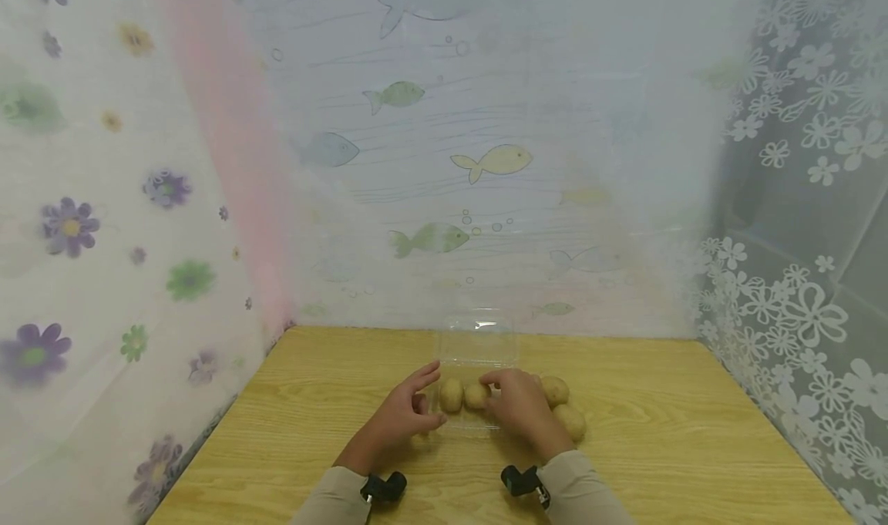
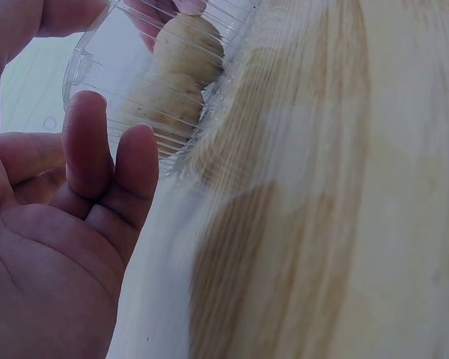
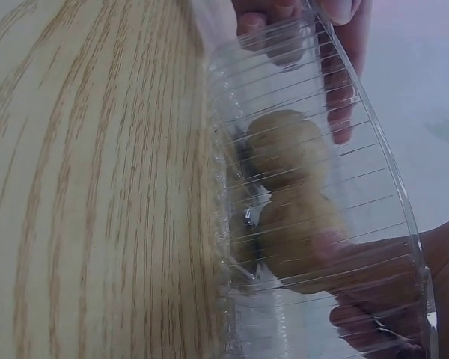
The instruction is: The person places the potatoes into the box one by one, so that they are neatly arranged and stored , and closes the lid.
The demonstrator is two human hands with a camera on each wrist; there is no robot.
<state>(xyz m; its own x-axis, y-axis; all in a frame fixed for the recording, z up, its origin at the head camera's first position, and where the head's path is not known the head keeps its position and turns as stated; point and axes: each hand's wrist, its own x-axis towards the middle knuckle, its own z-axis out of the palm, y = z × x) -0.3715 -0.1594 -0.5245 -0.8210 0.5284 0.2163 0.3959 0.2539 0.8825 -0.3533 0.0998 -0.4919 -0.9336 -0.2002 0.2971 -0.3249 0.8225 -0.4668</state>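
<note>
Here, a clear box [image 1: 466,426] sits on the table [image 1: 659,448], low in the middle of the head view, its lid [image 1: 479,341] swung open toward the top of the frame. Two potatoes are in it, just beside each other: a left potato [image 1: 451,396] and a middle potato [image 1: 475,396], both seen through ribbed plastic in the wrist views. The right hand [image 1: 522,404] reaches in at the box's right end, fingers curled and gripping the middle potato. The left hand [image 1: 402,411] is at the opposite end, thumb and fingers spread well apart and slightly bent, holding nothing; whether it touches the wall I cannot tell. Outside the box, right of the right hand, lie an upper potato [image 1: 557,391] and a lower potato [image 1: 572,423], partly hidden.
</note>
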